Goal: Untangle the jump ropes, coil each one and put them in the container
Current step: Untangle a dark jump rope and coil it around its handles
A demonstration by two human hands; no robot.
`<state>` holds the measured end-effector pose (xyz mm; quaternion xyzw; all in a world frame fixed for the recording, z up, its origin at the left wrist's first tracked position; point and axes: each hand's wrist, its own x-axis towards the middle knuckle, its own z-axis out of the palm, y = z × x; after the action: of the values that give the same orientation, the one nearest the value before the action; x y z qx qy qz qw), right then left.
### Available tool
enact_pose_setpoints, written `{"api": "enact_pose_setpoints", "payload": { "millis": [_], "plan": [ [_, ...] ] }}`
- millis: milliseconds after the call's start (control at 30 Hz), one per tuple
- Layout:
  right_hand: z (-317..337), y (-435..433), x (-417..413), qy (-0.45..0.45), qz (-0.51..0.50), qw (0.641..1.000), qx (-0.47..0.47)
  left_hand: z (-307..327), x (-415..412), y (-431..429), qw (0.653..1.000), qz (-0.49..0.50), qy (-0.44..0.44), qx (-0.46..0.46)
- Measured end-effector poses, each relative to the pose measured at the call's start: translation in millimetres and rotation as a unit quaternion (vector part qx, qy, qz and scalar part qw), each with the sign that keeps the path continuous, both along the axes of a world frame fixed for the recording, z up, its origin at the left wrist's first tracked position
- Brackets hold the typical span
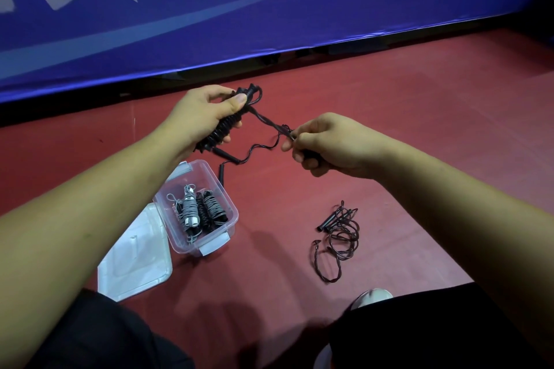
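Your left hand (198, 117) grips the coiled bundle (223, 129) steady; right hand (323, 141) pinches the loose cord (271, 126) taut for wrapping

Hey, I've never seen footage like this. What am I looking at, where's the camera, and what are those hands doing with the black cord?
There is no machine here, just a person. The single picture comes from a camera worn on their head, looking down past both forearms. The left hand grips a black jump rope wound into a tight bundle. The right hand pinches that rope's loose cord, which stretches between the two hands. On the red floor sits a clear container holding coiled ropes, grey and black, with its lid lying beside it. To the right lies another dark rope, loosely looped. A blue banner runs behind.
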<state>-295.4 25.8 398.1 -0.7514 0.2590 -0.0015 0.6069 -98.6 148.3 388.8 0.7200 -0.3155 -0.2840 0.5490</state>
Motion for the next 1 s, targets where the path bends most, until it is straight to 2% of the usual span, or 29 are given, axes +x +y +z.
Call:
{"api": "enact_pose_setpoints", "payload": {
  "millis": [267,367,500,600,700,833,1000],
  "plan": [
    [0,3,3,0.008,-0.023,0.999,0.031,-7,10,0,0.999,0.027,-0.025,0.001],
    [0,3,3,0.013,-0.04,0.999,0.033,-9,11,-1,0.997,0.026,-0.077,0.011],
    [5,6,7,0.038,-0.072,0.997,0.021,-11,15,-3,0.994,0.024,-0.102,0.02],
    [11,7,7,0.055,-0.054,0.997,0.01,-11,19,-2,0.988,0.016,-0.15,0.043],
    [15,14,6,0.049,-0.015,0.998,-0.039,-16,23,1,0.966,-0.008,-0.243,0.09],
    [26,17,9,0.004,-0.016,0.992,-0.122,-17,13,4,0.913,-0.024,-0.379,0.151],
    [31,25,12,-0.008,0.029,0.972,-0.235,-21,-7,3,0.858,-0.096,-0.456,0.216]
  ]
}}
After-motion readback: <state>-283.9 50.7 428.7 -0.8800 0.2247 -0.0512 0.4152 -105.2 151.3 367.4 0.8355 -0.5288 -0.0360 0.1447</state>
